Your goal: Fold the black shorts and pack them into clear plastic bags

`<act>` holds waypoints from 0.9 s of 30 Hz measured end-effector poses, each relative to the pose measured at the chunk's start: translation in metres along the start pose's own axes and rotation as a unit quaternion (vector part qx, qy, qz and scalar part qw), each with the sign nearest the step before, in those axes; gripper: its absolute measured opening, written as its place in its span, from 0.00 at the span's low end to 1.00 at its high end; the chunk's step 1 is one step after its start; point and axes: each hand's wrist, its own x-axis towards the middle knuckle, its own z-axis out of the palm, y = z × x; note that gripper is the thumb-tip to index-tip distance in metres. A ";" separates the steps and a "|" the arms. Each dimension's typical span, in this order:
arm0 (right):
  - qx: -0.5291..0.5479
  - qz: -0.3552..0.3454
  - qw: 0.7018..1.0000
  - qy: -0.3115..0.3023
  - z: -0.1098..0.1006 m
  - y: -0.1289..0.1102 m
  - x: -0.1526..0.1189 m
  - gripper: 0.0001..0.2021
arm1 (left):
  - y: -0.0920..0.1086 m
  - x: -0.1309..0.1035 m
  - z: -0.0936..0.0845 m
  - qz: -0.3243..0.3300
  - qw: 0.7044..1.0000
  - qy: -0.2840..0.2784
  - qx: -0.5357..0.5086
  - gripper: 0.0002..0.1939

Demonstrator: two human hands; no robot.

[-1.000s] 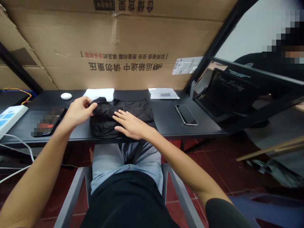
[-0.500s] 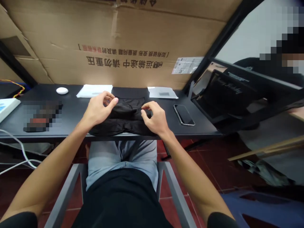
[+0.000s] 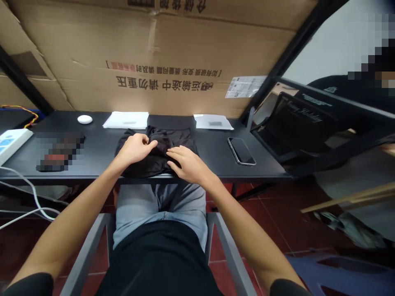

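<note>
A black, thin-looking cloth garment (image 3: 182, 135) lies rumpled at the front of the dark desk; its exact kind is hard to make out. Over its left half, my left hand (image 3: 137, 148) is closed, with curled fingers and thumb pinching a fold of the cloth. My right hand (image 3: 187, 163) rests on the lower right part with fingers stretched out and thumb apart, holding nothing.
Behind the garment lie two white packets, one at left (image 3: 126, 120) and one at right (image 3: 212, 122). A phone (image 3: 241, 151) is on the right. A white oval object (image 3: 84, 119) and a power strip (image 3: 14, 142) are leftward. A cardboard sheet (image 3: 185, 41) stands behind. Someone sits far right.
Both hands have come down onto the garment, the right one moving left with its fingers straightening. The garment's left part now spreads further up and its folds have shifted.
</note>
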 end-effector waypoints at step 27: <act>0.065 0.026 0.995 0.069 -0.015 0.038 -0.024 0.14 | 0.028 0.008 0.031 0.017 0.994 -0.092 -0.061 0.20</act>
